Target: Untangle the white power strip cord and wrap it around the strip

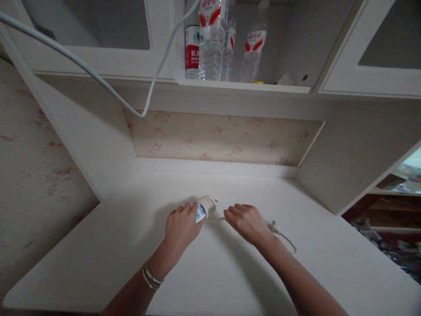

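Note:
My left hand (pixel 184 223), with bracelets on its wrist, is closed around a white-and-blue object (pixel 200 213) whose kind I cannot make out. Pale cord lies in several tight turns, a coil (pixel 208 206), around the object's far end. To the right of it, my right hand (pixel 245 220) is closed on the free cord (pixel 221 218), which runs from the coil into my fingers. Beyond my right wrist a plug (pixel 273 225) lies by the tabletop, and a loop of cord (pixel 290 244) curves away from it. My left palm hides the rest of the object.
Both hands are over a white tabletop (pixel 184 281) between two side panels. Overhead, an open shelf holds several bottles, including a clear water bottle (pixel 211 48) and a red-labelled bottle (pixel 192 52). A white cable (pixel 98 78) hangs across the upper left.

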Tool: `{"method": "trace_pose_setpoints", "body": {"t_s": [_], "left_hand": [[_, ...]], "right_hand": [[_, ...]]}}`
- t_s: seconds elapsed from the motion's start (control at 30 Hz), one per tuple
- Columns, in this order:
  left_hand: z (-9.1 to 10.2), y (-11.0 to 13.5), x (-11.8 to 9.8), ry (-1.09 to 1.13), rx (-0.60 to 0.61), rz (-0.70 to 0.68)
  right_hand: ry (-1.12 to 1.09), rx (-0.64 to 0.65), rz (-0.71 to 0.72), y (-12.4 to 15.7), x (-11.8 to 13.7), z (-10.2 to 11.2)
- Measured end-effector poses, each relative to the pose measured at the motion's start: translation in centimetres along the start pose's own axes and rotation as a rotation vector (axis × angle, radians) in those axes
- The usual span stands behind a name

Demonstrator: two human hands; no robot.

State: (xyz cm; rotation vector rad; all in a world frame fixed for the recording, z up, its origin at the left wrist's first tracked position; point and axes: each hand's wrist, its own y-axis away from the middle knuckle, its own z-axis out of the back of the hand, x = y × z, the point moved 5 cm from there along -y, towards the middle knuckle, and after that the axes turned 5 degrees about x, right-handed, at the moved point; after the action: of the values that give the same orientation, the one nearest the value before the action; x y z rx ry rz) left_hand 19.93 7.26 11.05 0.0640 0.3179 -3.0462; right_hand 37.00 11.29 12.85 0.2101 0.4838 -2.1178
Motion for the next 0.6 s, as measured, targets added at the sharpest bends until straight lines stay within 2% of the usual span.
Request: {"method": "trace_pose_setpoints", "body": {"t_s": [0.1,0.23,0.4,0.5,0.6], "left_hand": [[-0.7,0.9,-1.5,0.024,0.065,-0.096],[-0.8,2.6,-3.6,0.143,0.196,-0.236],[1.7,4.1,-4.8,0.319,0.265,-0.381],[3.6,4.5,-4.6,0.385,0.279,-0.440],[4.8,4.5,-4.4,0.479,0.295,-0.473]], "right_hand": [[0.043,-0.001,0.061,-1.5,-0.4,1.2],[0.049,0.050,0.130,-3.1,-0.2,1.0],[0.045,0.072,0.163,-3.9,0.0,-0.5],[0.018,0.013,0.104,-3.8,-0.1,-0.9],[-0.040,-0.021,0.062,-3.6,0.2,-1.3]]}}
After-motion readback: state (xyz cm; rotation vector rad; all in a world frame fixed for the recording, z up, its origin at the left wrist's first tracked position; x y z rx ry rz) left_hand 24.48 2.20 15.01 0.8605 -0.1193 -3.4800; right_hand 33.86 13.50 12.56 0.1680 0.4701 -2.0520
